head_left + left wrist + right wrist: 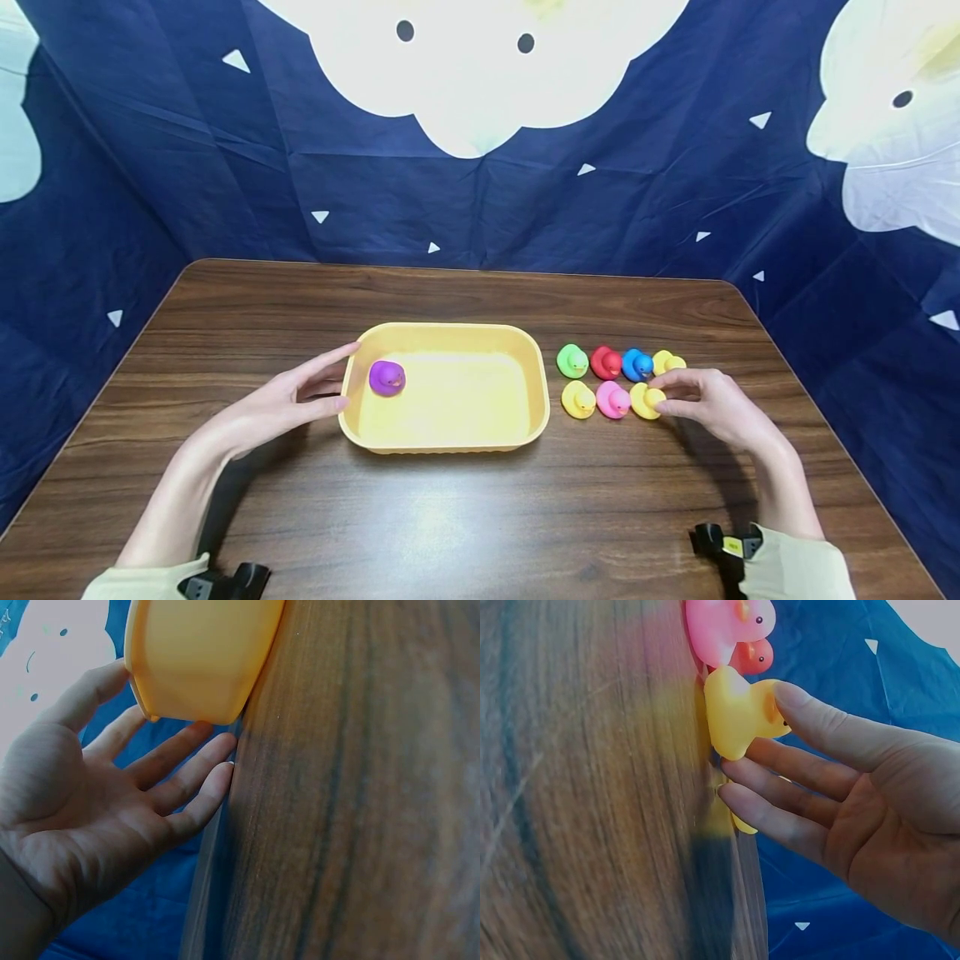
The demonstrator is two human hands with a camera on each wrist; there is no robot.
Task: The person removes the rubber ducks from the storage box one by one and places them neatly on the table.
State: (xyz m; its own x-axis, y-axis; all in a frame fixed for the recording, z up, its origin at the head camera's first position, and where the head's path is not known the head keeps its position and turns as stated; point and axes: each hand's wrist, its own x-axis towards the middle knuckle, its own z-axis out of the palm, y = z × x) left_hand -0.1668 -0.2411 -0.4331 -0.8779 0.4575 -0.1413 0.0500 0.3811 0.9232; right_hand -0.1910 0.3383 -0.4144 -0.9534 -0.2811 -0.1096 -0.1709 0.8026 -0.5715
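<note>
A yellow plastic basin (442, 444) sits on the table with one purple rubber duck (387, 378) inside, near its left end. My left hand (288, 398) touches the basin's left end, its thumb and fingers spread and fairly straight. On the right, my right hand (712, 404) pinches the front row's rightmost yellow rubber duck (731, 712) between thumb and fingers. The thumb lies at the duck's head; the other fingers are partly hidden behind it. That duck stands beside a pink duck (612, 400), low at the tabletop.
Behind stand a green duck (572, 361), a red duck (606, 362), a blue duck (637, 365) and another yellow duck (667, 362), close to my right fingers. One more yellow duck (578, 400) is left of the pink one. Dark blue cloth (390, 192) hangs behind the wooden table (450, 533).
</note>
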